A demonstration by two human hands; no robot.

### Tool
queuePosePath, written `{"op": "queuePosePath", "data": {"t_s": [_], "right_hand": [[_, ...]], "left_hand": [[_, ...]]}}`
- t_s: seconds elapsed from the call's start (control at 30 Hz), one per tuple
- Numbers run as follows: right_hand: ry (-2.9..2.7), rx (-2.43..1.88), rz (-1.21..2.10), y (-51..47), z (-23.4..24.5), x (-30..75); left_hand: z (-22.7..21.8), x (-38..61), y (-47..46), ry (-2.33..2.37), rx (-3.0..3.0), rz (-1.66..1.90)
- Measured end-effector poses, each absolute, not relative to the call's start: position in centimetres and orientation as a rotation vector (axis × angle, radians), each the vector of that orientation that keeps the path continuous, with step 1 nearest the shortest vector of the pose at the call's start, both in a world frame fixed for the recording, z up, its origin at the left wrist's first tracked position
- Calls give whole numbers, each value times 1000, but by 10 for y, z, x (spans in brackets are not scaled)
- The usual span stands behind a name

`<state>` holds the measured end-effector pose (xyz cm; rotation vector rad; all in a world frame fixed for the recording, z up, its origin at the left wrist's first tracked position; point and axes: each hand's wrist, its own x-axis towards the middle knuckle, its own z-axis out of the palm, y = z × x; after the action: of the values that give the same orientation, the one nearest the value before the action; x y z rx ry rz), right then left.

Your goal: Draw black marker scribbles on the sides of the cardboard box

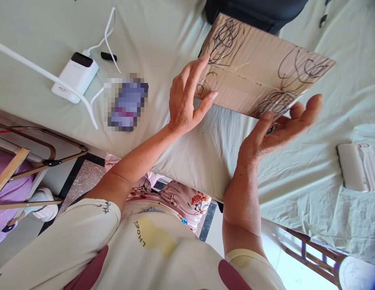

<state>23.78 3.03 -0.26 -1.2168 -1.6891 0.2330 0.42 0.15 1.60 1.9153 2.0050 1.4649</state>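
Note:
A brown cardboard box [260, 64] with black scribbles at its corners and a seam across its top sits at an angle in front of me. My left hand [187, 94] is at its left edge, fingertips touching the side and the thumb apart near the front edge. By the near right corner is my right hand [276, 129], palm turned up and fingers spread. Its thumb meets the front edge, while the other fingers are beside the right edge. A small dark round thing, perhaps a ring, shows between the right fingers. The box's underside is hidden.
A white power bank [75, 76] with a white cable lies on the left, near a blurred phone [127, 105] and a small black object [109, 56]. Behind the box stands a black bag [254, 12]. A white pack [358, 167] rests on the pale tablecloth [299, 185] at right.

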Motion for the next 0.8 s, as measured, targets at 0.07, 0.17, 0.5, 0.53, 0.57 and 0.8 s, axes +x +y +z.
{"op": "queuePosePath", "data": {"t_s": [0.07,0.17,0.5,0.53,0.57,0.8], "right_hand": [[-1537,-1117,58,30,-3,236],[-1506,-1079,11,27,-1,231],[-1735,-989,-190,29,0,245],[-1743,-984,-206,30,-1,245],[-1740,-982,-218,31,0,244],[-1889,-1217,161,-8,24,204]], "left_hand": [[18,4,-1,2012,1922,1414],[17,5,-4,1999,1906,1415],[12,10,3,2062,1974,1369],[13,10,2,2062,2003,1352],[14,10,2,2060,2043,1331],[13,6,5,1934,2087,1264]]}}
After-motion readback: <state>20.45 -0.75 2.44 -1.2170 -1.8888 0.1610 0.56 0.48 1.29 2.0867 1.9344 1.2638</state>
